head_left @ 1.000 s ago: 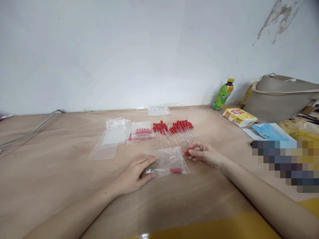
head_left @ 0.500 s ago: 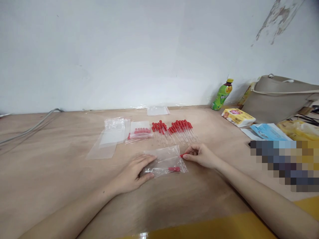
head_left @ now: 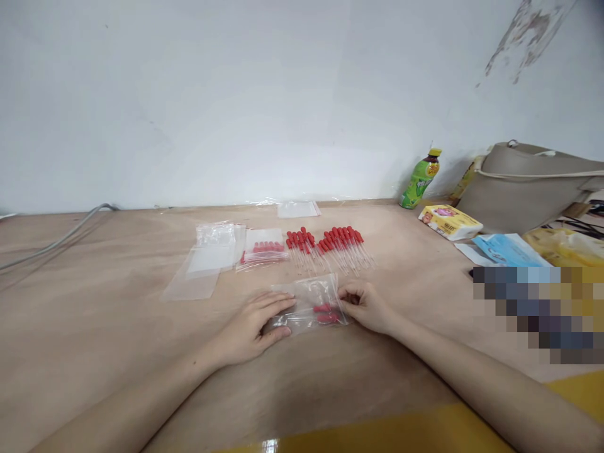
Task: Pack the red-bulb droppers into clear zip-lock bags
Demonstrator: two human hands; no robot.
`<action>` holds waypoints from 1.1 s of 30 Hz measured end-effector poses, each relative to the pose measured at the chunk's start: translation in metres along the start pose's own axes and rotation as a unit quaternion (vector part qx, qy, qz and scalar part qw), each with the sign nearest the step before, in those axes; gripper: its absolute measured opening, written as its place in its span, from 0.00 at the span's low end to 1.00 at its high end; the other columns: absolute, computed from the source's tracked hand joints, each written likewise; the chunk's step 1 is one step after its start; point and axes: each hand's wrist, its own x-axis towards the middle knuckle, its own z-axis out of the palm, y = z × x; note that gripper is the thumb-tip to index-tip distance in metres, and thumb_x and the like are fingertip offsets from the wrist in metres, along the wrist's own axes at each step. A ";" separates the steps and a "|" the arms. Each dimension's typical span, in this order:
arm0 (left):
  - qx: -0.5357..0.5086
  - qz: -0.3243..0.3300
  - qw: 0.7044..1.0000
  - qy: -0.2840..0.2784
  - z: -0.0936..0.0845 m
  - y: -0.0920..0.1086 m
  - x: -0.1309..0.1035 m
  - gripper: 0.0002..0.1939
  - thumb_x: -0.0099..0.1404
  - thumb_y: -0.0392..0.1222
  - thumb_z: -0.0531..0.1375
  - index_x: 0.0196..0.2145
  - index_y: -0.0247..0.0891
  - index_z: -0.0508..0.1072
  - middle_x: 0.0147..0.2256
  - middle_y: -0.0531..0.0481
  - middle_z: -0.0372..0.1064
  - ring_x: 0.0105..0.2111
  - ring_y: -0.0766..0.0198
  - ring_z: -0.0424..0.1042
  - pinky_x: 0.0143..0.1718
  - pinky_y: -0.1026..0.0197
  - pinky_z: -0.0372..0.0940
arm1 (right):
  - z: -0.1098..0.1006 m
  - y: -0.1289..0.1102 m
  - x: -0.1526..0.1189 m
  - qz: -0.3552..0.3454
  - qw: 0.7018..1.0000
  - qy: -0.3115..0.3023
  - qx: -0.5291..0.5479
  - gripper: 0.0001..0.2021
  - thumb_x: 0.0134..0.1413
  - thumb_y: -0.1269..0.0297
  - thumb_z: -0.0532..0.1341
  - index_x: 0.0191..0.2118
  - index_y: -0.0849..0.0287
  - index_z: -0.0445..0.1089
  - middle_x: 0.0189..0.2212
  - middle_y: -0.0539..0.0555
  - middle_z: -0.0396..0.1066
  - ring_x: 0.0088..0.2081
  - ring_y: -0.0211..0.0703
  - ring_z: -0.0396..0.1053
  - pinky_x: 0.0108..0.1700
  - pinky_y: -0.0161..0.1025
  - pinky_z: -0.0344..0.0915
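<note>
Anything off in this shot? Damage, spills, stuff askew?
Yes: a ragged brown patch at the wall's upper right looks like staining or damage. The bottle appears tilted, possibly lens distortion. I see no spill around the bag between left hand and right hand.

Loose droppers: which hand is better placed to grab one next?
Likely the right hand: it's at the right edge of the bag, just in front of the loose droppers. The left hand lies on the bag's left end, seemingly steadying it.
</note>
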 end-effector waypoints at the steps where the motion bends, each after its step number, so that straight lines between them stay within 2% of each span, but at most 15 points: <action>1: 0.000 0.001 1.000 0.000 0.000 0.000 0.000 0.21 0.65 0.46 0.54 0.56 0.44 0.61 0.54 0.48 0.60 0.54 0.57 0.59 0.56 0.49 0.52 | 0.000 0.000 0.001 -0.001 1.000 -0.006 -0.006 0.11 0.49 0.61 0.59 0.21 0.60 0.69 0.19 0.48 0.63 0.22 0.33 0.58 0.25 0.31 0.53; 4: -0.002 0.001 1.000 -0.003 0.000 0.000 0.000 0.20 0.65 0.46 0.54 0.54 0.45 0.63 0.55 0.48 0.60 0.55 0.57 0.59 0.57 0.48 0.51 | -0.009 0.001 0.007 0.004 0.997 -0.076 0.025 0.10 0.49 0.62 0.57 0.22 0.60 0.68 0.19 0.48 0.65 0.22 0.33 0.59 0.25 0.31 0.54; 5: -0.004 0.001 1.000 -0.002 0.000 0.000 0.000 0.19 0.65 0.46 0.54 0.54 0.46 0.63 0.55 0.49 0.60 0.55 0.57 0.59 0.57 0.48 0.52 | -0.014 0.001 0.012 0.018 0.996 -0.080 0.037 0.09 0.48 0.62 0.57 0.24 0.60 0.69 0.19 0.49 0.66 0.22 0.34 0.60 0.25 0.31 0.55; 6: -0.007 0.002 1.000 0.000 0.000 -0.001 0.000 0.19 0.65 0.46 0.54 0.54 0.46 0.63 0.55 0.49 0.59 0.55 0.57 0.59 0.56 0.48 0.52 | -0.019 0.001 0.017 0.035 0.996 -0.064 0.041 0.09 0.48 0.62 0.58 0.25 0.61 0.69 0.20 0.49 0.67 0.22 0.34 0.61 0.25 0.31 0.56; 10: -0.014 0.014 1.000 0.005 0.000 -0.002 0.001 0.19 0.65 0.45 0.54 0.54 0.46 0.64 0.55 0.48 0.60 0.54 0.57 0.60 0.55 0.49 0.54 | -0.029 -0.003 0.052 0.066 0.993 0.084 -0.041 0.07 0.44 0.62 0.60 0.24 0.60 0.67 0.20 0.50 0.68 0.23 0.36 0.63 0.26 0.32 0.57; 13: -0.008 0.016 1.000 0.005 0.001 -0.002 0.002 0.19 0.65 0.44 0.54 0.54 0.46 0.64 0.55 0.48 0.60 0.54 0.56 0.60 0.55 0.48 0.54 | -0.020 -0.015 0.086 0.075 0.983 0.123 -0.117 0.07 0.42 0.62 0.62 0.26 0.59 0.65 0.22 0.49 0.68 0.26 0.36 0.64 0.29 0.33 0.58; 16: -0.002 0.016 1.000 -0.002 0.001 -0.001 0.002 0.19 0.66 0.44 0.53 0.55 0.45 0.63 0.55 0.47 0.59 0.54 0.56 0.60 0.56 0.48 0.53 | -0.004 -0.026 0.116 0.123 0.976 0.103 -0.147 0.13 0.36 0.60 0.65 0.27 0.60 0.63 0.24 0.51 0.67 0.28 0.39 0.65 0.28 0.33 0.57; 18: 0.002 0.017 1.000 -0.006 0.000 0.000 0.002 0.19 0.66 0.44 0.53 0.55 0.44 0.63 0.55 0.47 0.59 0.54 0.56 0.59 0.57 0.47 0.52 | 0.004 -0.031 0.131 0.157 0.974 0.080 -0.140 0.12 0.32 0.65 0.67 0.24 0.60 0.62 0.22 0.51 0.66 0.27 0.40 0.65 0.26 0.33 0.55; 21: 0.004 0.019 1.000 -0.005 -0.001 0.001 0.002 0.19 0.66 0.45 0.53 0.55 0.45 0.63 0.55 0.48 0.60 0.54 0.56 0.60 0.57 0.47 0.51 | 0.009 -0.030 0.144 0.196 0.972 0.052 -0.115 0.12 0.27 0.75 0.65 0.18 0.59 0.60 0.16 0.49 0.62 0.23 0.40 0.63 0.23 0.33 0.54; 24: 0.004 0.019 1.000 -0.002 0.000 0.000 0.002 0.19 0.66 0.45 0.53 0.55 0.45 0.63 0.55 0.48 0.59 0.54 0.56 0.60 0.57 0.47 0.51 | 0.007 -0.023 0.148 0.223 0.970 0.056 -0.075 0.11 0.26 0.78 0.64 0.18 0.60 0.61 0.13 0.47 0.60 0.21 0.39 0.62 0.21 0.32 0.54; 27: 0.007 0.016 1.000 -0.003 0.001 -0.001 0.002 0.19 0.66 0.45 0.53 0.55 0.45 0.63 0.55 0.48 0.59 0.54 0.56 0.59 0.57 0.47 0.51 | 0.003 -0.014 0.148 0.234 0.970 0.070 -0.006 0.10 0.30 0.76 0.63 0.25 0.61 0.64 0.14 0.46 0.61 0.18 0.36 0.61 0.19 0.31 0.54; 29: 0.008 0.013 1.000 -0.005 0.002 -0.001 0.002 0.20 0.65 0.45 0.53 0.54 0.45 0.63 0.55 0.47 0.59 0.55 0.56 0.59 0.57 0.47 0.51 | 0.002 -0.010 0.146 0.232 0.968 0.077 0.055 0.14 0.35 0.74 0.62 0.34 0.63 0.65 0.15 0.46 0.62 0.17 0.35 0.61 0.18 0.31 0.55; 33: 0.005 0.009 1.000 -0.007 0.001 -0.001 0.002 0.20 0.66 0.45 0.53 0.55 0.45 0.63 0.55 0.48 0.59 0.55 0.56 0.59 0.57 0.47 0.50 | -0.005 -0.009 0.134 0.217 0.960 0.086 0.157 0.31 0.39 0.74 0.59 0.53 0.65 0.52 0.16 0.44 0.63 0.17 0.34 0.61 0.17 0.29 0.57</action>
